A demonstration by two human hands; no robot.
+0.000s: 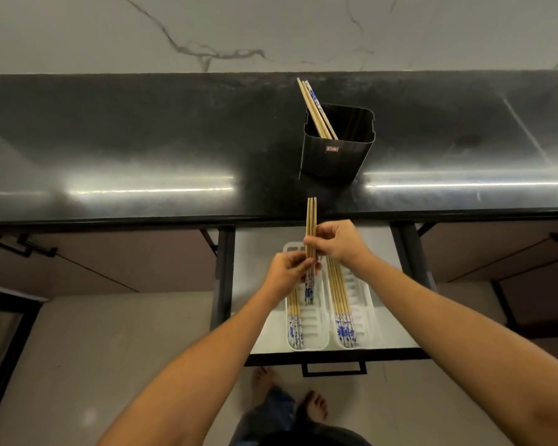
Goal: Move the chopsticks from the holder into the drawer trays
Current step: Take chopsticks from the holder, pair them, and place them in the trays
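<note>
A small bundle of wooden chopsticks (311,220) with blue-and-white ends is gripped by both hands above the open drawer (397,336). My left hand (289,272) holds it lower down, my right hand (339,243) just above. The bundle points away from me, over the left white tray (292,249). Chopsticks (295,329) lie in that tray, and several more chopsticks (342,317) lie in the right white tray (363,320). On the black counter stands the black holder (335,156) with a few chopsticks (313,107) leaning to its left side.
The black counter (142,140) runs across the view under a marble wall. Cabinet doors with black handles (20,246) flank the drawer. The drawer's front handle (334,370) is near my bare feet (316,403) on the pale floor.
</note>
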